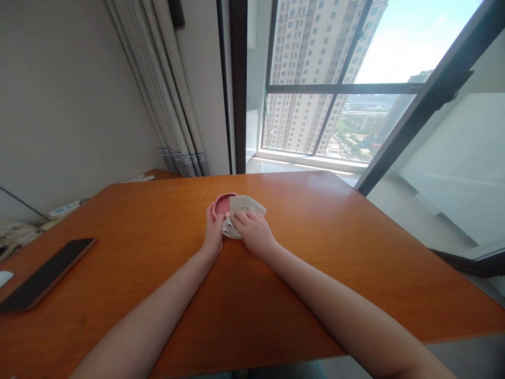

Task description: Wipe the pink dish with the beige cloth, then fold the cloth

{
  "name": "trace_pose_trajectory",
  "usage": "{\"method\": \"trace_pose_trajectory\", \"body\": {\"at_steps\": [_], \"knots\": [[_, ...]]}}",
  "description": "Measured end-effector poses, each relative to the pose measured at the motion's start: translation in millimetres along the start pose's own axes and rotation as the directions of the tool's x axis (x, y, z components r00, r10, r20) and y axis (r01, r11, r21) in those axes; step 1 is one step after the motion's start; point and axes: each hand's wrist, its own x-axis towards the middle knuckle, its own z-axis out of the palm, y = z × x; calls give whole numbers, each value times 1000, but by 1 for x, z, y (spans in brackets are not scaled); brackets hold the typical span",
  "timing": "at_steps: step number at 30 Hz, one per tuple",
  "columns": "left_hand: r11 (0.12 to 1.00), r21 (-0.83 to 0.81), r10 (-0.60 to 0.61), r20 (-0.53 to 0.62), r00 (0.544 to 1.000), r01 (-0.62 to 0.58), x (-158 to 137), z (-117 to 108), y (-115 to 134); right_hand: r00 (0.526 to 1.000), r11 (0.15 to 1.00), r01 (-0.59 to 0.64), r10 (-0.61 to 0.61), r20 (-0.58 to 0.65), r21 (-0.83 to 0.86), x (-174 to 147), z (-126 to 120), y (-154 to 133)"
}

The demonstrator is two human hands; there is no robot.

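Near the middle of the wooden table [158,210] is a small pink dish [223,205] with a raised rim. My left hand [214,226] grips it by its left and near side, fingers curled round the edge. A light beige cloth [248,203] lies over the dish's right side, and a fold of it hangs below. My right hand [254,229] is closed on this cloth, pressing it at the dish's right edge. The cloth and both hands hide part of the dish. Whether the dish touches the table I cannot tell.
At the left lies a dark flat mat [47,273] with a white rounded object [4,277] beside it. A white power strip [65,209] and crumpled fabric [18,237] sit beyond the left edge. Grey curtains [158,79] and a large window [315,105] stand behind the table.
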Motion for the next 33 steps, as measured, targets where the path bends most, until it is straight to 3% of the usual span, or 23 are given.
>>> {"method": "trace_pose_trajectory", "body": {"at_steps": [3,8,13,19,22,27,29,33], "knots": [[997,44,58,-14,998,-58,4,-5,-3,988,996,86,-85,-126,6,0,6,2],[965,202,154,88,984,-169,5,-10,7,980,979,198,-196,-36,52,0,9,17],[948,217,192,191,963,-232,0,-6,21,972,974,226,-227,-58,-20,1,0,37],[988,69,138,6,990,-138,-16,11,12,989,994,102,-106,-103,-41,4,8,11],[976,155,153,4,988,-152,-10,5,12,987,989,146,-146,-70,-3,5,11,6],[929,317,170,88,982,-189,5,-10,23,957,956,289,-289,-8,50,4,10,24],[935,303,167,82,983,-184,3,-7,22,961,961,275,-275,13,41,4,11,27],[981,162,114,-45,992,-105,-10,6,10,982,982,188,-187,-11,21,4,14,18]]}}
